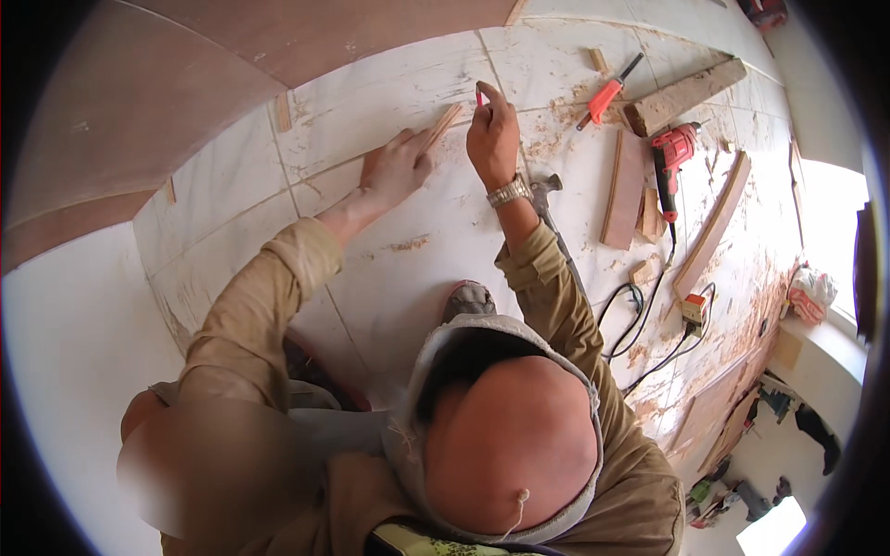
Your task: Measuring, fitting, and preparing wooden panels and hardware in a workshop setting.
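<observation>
The head view looks down on a person crouched over a pale tiled floor [445,232] dusted with sawdust, where the left hand [397,170] lies flat, fingers spread, pressing down on a short narrow strip of light wood [444,126] that lies on the tiles just ahead of it, angled up and to the right. The right hand [492,132] hovers just beside the strip's far end, its fingers pinched around a small red pencil-like marker [479,96], though the view is too small to say for certain what kind of marker it is. The strip looks light, stiff and dry, easy to lift with two fingers but just as easy to skid on the dusty glazed tile, so a flat palm near its middle seems the sound way to hold it; taken by one end it would likely pivot. Its thin edges could splinter. Well apart to the right lie a red power drill [672,153], a red-handled screwdriver [607,95], a steel hammer [547,190], several brown wooden offcuts [625,190] and a black cable [640,320].
</observation>
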A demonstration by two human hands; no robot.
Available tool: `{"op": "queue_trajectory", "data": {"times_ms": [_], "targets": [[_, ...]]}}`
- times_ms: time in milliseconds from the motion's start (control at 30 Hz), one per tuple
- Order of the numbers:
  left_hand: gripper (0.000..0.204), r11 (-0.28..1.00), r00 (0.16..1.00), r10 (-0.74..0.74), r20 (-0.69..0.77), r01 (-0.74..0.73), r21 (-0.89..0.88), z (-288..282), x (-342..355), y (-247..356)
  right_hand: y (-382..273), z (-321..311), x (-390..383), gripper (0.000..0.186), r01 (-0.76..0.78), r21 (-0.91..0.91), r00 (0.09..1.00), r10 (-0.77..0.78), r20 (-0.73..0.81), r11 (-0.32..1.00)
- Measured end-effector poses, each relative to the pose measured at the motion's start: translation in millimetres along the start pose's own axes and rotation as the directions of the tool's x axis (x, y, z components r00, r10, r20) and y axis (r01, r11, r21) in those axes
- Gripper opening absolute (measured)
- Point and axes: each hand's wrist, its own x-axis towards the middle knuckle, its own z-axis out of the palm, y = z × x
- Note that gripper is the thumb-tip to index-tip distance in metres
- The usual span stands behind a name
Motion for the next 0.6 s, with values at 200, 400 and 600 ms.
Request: {"op": "queue_trajectory", "data": {"times_ms": [200,400,600], "targets": [[0.043,0.961,0.858,0.209,0.469,-0.270,0.066,-116,-19,-56,-20,-47,-82,0.039,-0.370,0.158,0.923,0.343,0.173,0.916],[0.054,0.890,0.697,0.280,0.660,-0.446,0.093,-144,-1,-63,-72,-82,-89,0.049,-0.053,-0.083,0.917,0.081,0.390,0.995],[0.071,0.996,0.857,0.074,0.510,-0.093,0.012,-80,23,-35,-83,-199,10,0.031,0.272,-0.554,0.944,-0.107,0.311,0.787]]}}
